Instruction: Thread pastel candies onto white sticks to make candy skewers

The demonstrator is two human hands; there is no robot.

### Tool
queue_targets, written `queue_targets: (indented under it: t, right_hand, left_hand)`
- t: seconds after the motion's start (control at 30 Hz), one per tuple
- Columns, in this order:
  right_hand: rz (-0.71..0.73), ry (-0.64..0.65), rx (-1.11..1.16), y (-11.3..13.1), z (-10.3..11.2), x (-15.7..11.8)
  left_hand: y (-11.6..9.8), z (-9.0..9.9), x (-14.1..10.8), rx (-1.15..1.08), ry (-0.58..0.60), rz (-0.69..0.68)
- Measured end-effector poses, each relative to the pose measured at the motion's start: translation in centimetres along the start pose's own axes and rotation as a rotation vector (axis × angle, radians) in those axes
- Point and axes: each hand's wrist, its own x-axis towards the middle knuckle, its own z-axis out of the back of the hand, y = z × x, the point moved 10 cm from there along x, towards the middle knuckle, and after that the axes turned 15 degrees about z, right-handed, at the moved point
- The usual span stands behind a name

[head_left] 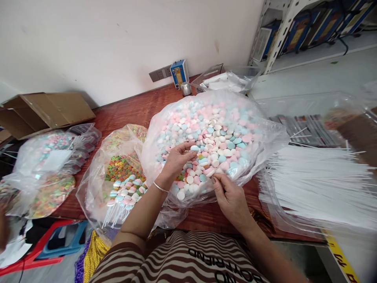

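A big clear plastic bag (173,114) lies open on the table, filled with round pink, white and pale blue candies (218,139). My left hand (176,159) is over the bag's near left part. Its thumb and fingers pinch a pale blue and white candy (194,148). At the bag's near edge, my right hand (231,198) has thumb and forefinger pressed together beside a pink candy (209,172); what they hold, if anything, I cannot make out. A few layered candies with orange and green in them (202,159) lie between the hands.
Left of the bag, another bag holds small coloured candy rings (119,167) and a pile of candy lollipops (128,192). White sticks (318,184) fill a clear tub at right. Behind are a blue box (179,72), a metal cup (185,89) and a carton (47,110) at far left.
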Motion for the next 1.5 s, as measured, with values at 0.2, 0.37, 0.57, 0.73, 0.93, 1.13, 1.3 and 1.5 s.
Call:
queue_targets:
  t: [0.2, 0.37, 0.57, 0.73, 0.93, 1.13, 1.3, 1.5]
  right_hand:
    - [-0.053, 0.051, 0.048, -0.3, -0.8, -0.4]
    - [-0.064, 0.067, 0.059, -0.4, -1.1, -0.4]
    - [-0.075, 0.066, 0.047, -0.4, -1.3, -0.3]
    - [-0.099, 0.053, 0.022, -0.3, -1.4, -0.2]
    - [-0.077, 0.045, -0.003, 0.1, -1.7, 0.0]
    - [-0.063, 0.051, -0.028, 0.2, -2.0, 0.2]
    - [-0.012, 0.069, -0.027, 0.8, -2.5, 0.5]
    - [0.130, 0.051, -0.220, 2.9, -3.1, 0.3]
  left_hand:
    - [1.4, 0.2, -0.9, -0.185, 0.026, 0.079]
    - [1.3, 0.5, -1.1, -0.130, -0.015, 0.029]
    - [1.4, 0.5, -1.4, -0.027, -0.063, -0.020]
    - [1.2, 0.3, -1.5, 0.026, -0.089, -0.083]
    - [1.4, -0.1, -1.7, 0.027, -0.074, -0.106]
    - [1.0, -0.2, -2.3, 0.058, -0.078, -0.182]
    - [1.0, -1.3, -3.0, -0.289, -0.006, -0.087]
    - [1.5, -2.4, -4.5, -0.741, -0.161, 0.021]
